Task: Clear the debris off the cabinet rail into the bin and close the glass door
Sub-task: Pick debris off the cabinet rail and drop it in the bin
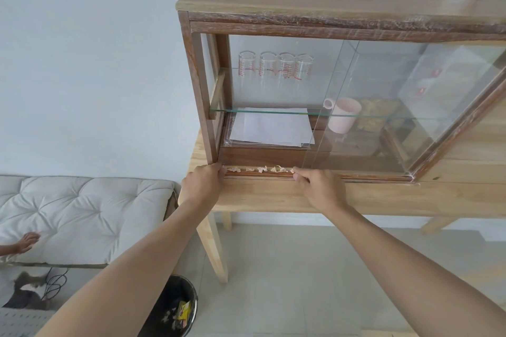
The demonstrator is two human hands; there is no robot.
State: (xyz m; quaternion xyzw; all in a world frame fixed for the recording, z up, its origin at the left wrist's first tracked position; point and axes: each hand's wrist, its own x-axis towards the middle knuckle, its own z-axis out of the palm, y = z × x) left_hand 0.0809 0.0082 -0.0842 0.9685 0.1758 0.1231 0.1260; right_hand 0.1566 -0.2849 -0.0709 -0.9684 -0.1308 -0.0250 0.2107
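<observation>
Head view looks down on a wooden cabinet (pixel 301 3) standing on a pale wooden table (pixel 273 197). Along the cabinet's bottom front edge runs the rail (pixel 260 174), its long axis left to right, parallel to the table's near edge. On the open left part of that rail lies the debris (pixel 261 169): a single row of pale crumpled scraps, roughly five or six small clumps, strung out along the rail's length. The left hand (pixel 204 180) sits at the row's left end by the cabinet's corner post, fingers curled onto the rail; whether it pinches any scrap I cannot tell. The right hand (pixel 317 186) sits at the row's right end, fingertips drawn close together at the last scrap, though an actual hold is not clear. The glass door (pixel 397 107) is slid to the right, leaving the left half of the cabinet open. Inside, four clear measuring glasses (pixel 275 68) stand in a line on a glass shelf (pixel 273 111), one pink mug (pixel 343 115) stands behind the door, and a stack of white papers (pixel 269 128) lies under the shelf. One black bin (pixel 175 306) stands on the floor below the table's left corner, with some litter in it.
</observation>
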